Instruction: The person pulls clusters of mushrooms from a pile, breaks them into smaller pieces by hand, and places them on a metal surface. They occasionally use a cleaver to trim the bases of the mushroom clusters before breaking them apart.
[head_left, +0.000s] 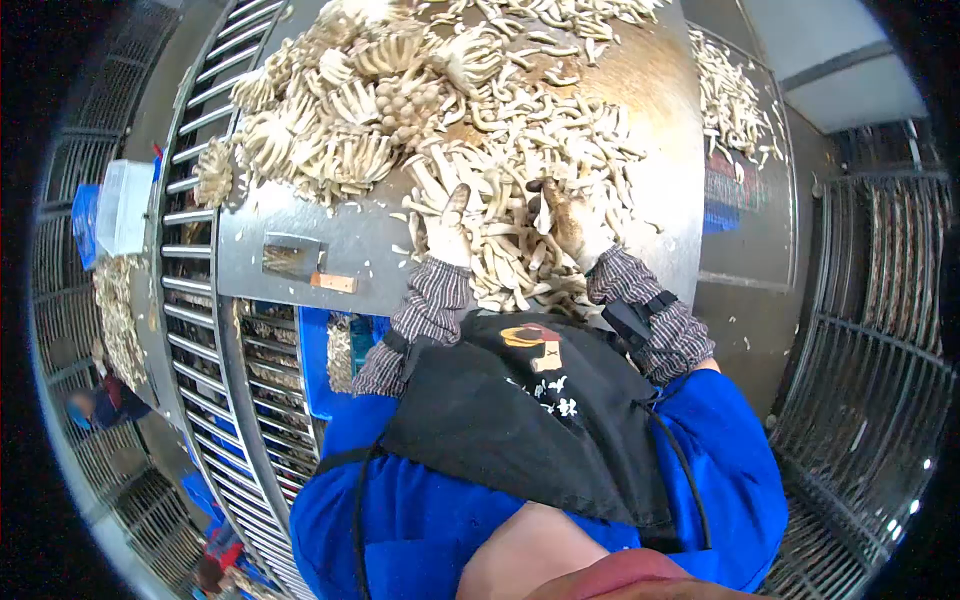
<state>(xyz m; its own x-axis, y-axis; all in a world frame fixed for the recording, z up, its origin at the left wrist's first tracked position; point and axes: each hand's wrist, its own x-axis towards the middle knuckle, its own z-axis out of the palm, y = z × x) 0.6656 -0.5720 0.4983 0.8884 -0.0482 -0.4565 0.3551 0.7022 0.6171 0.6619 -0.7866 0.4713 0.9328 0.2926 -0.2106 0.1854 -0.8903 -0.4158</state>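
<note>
My left hand [450, 236], in a white work glove with soiled fingers, rests edge-on against a pile of loose mushrooms [500, 235], fingers stretched forward. On the pile's other side my right hand [576, 222], in a brown-stained glove, has its fingers apart, and a pale mushroom stem lies beside its dark fingertip. The loose mushrooms fill the gap between my two hands. Beyond my left hand, uncut mushroom clusters [345, 120] are heaped at the left of the metal table [390, 270]. Parts of my fingers are hidden among the stems.
A small wooden block [334, 283] lies by the table's front edge. A metal roller conveyor [190, 285] runs along the left, with a blue crate [316, 360] below. More mushrooms [730, 95] lie on a surface at right. Another person [105, 402] is far left.
</note>
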